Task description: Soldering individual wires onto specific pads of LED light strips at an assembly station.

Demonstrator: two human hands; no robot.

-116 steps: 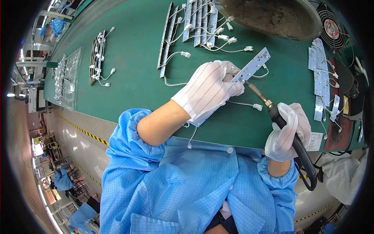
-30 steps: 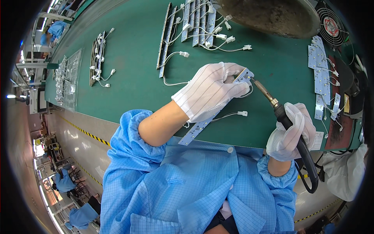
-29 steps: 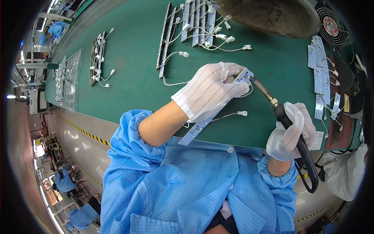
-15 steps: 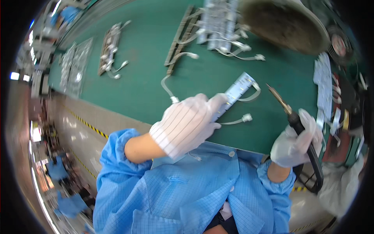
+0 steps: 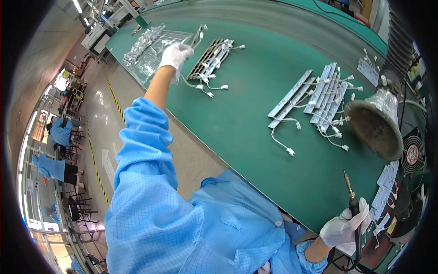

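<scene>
My left hand (image 5: 175, 57), in a white glove, reaches out over the far left of the green bench. Its fingers are closed on a narrow LED strip board (image 5: 199, 36), which shows tilted beyond the fingertips. A white lead hangs below that hand. Just right of it lies a stack of strip boards (image 5: 211, 60) with white leads and plugs. At the near right my right hand (image 5: 346, 224), also gloved, grips a soldering iron (image 5: 352, 201) by its dark handle, the tip pointing up and away. The iron touches no board.
Two strip boards (image 5: 290, 96) and a pile of more boards (image 5: 329, 95) lie mid-bench. Beside them stands a fume-extractor hood (image 5: 376, 123). A small fan (image 5: 413, 151) and more boards (image 5: 382, 194) line the right side. Clear plastic packs (image 5: 148, 50) lie far left.
My left hand has swung far left and away with the strip board, from mid-bench near the iron. The view has turned too. The iron stays in my right hand, at the near right.
</scene>
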